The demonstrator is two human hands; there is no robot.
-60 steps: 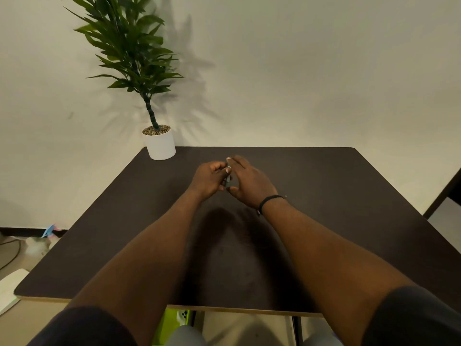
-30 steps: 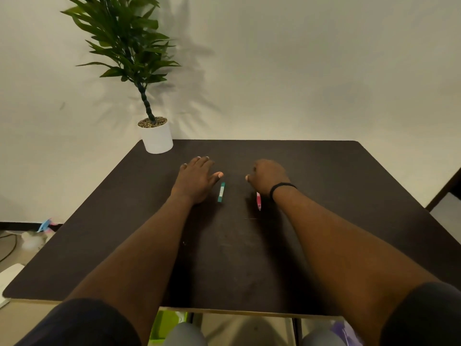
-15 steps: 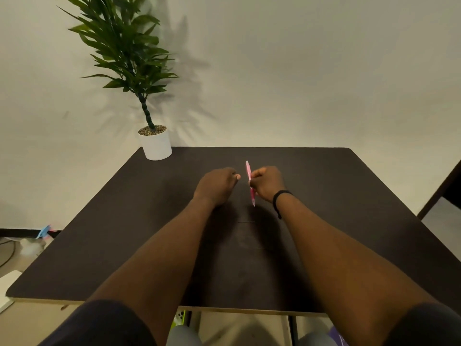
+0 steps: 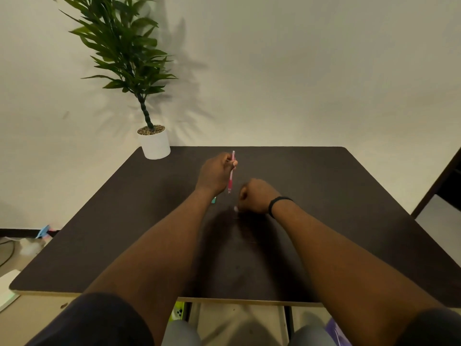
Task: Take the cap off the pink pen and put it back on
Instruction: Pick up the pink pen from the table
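The pink pen [image 4: 231,174] stands nearly upright above the dark table [image 4: 349,196], its tip pointing down. My left hand [image 4: 215,175] is closed around the pen's upper part. My right hand [image 4: 255,196] is a closed fist just right of and below the pen's tip, apart from the pen. A small pale piece [image 4: 235,209], apparently the pen's cap, peeks out at the fist's lower left; the rest of it is hidden in my fingers.
A teal pen [image 4: 213,200] lies on the table, mostly hidden under my left wrist. A potted plant in a white pot [image 4: 155,146] stands at the table's far left corner. A dark furniture edge [image 4: 439,181] is at the right.
The pink pen has passed from my right hand to my left hand and moved up. My right hand has pulled down and away from the pen's tip, closed into a fist.
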